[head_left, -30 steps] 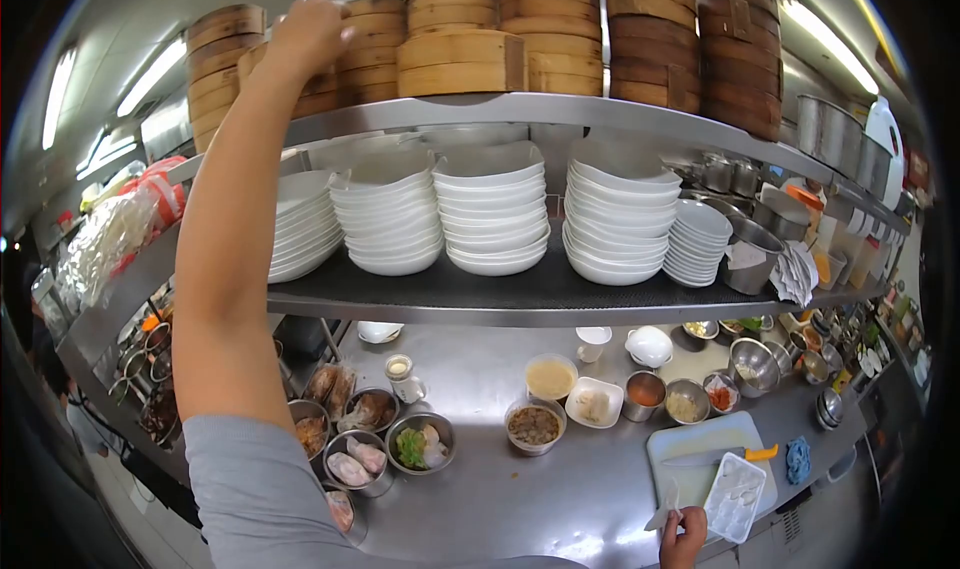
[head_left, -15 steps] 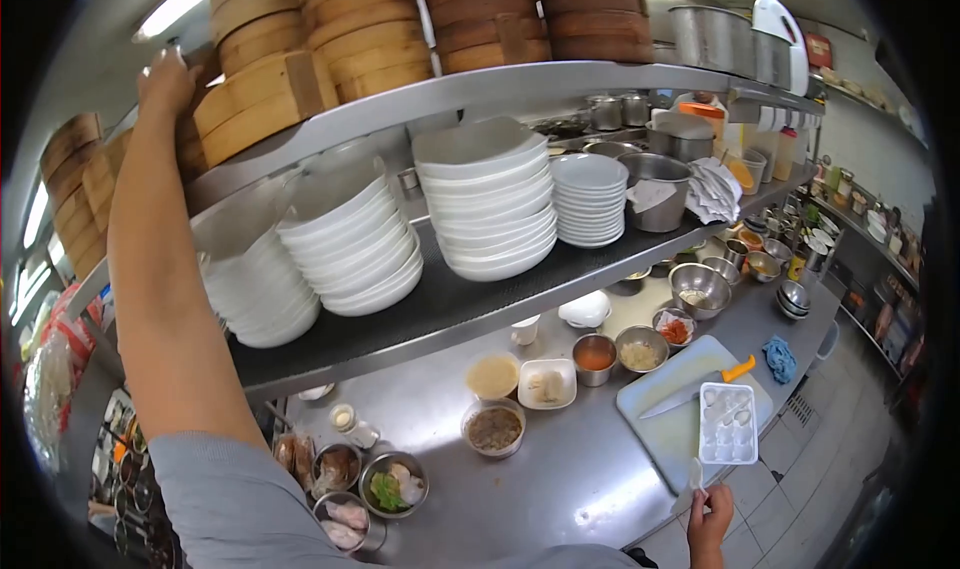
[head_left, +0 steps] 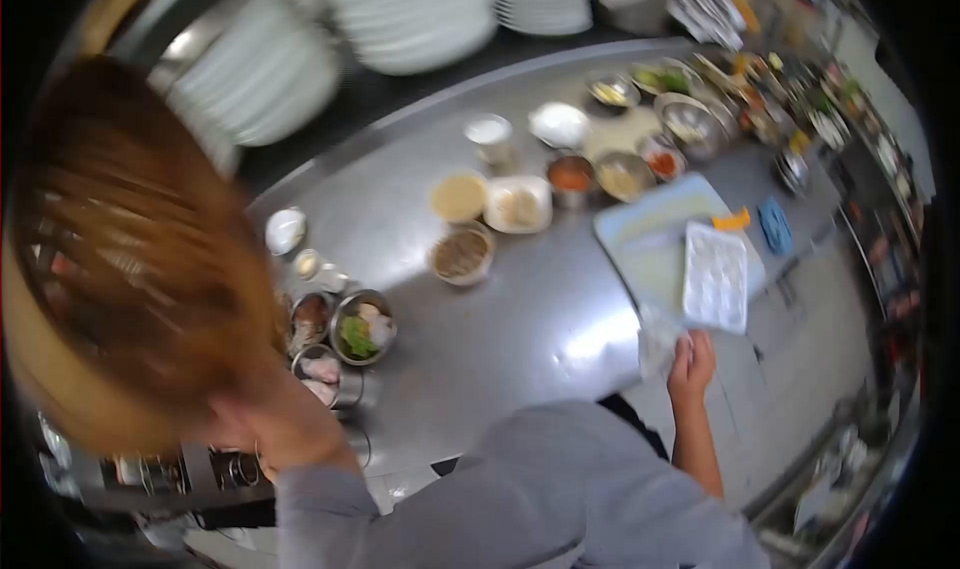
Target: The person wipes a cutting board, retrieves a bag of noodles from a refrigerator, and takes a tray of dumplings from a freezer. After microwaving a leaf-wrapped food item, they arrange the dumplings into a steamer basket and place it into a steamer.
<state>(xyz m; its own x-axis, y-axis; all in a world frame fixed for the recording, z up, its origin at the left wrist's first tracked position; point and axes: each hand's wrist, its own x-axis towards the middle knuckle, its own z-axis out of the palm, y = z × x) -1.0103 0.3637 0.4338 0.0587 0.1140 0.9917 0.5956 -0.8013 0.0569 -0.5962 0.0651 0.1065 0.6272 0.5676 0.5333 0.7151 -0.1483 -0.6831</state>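
Note:
At the left, my left hand point(head_left: 265, 419) grips the edge of a round bamboo steamer point(head_left: 130, 259), blurred by motion and tilted so that its brown slatted side shows. My right hand point(head_left: 691, 362) pinches a thin translucent plastic piece point(head_left: 656, 342) at the counter's front edge. Just above that hand lies a white tray with round compartments point(head_left: 716, 277), partly on a pale cutting board point(head_left: 640, 231). An orange-handled knife point(head_left: 732, 220) rests on the board beside the tray.
Bowls of food, one with greens point(head_left: 362, 327) and one with brown filling point(head_left: 462, 254), stand on the steel counter point(head_left: 520, 339). A blue cloth point(head_left: 774, 227) lies right of the board. Stacked white plates point(head_left: 405, 19) fill the shelf above.
My left hand has come down from the upper shelf with a bamboo steamer in it. The view has tilted downward. The plastic piece at my right hand now shows spread out.

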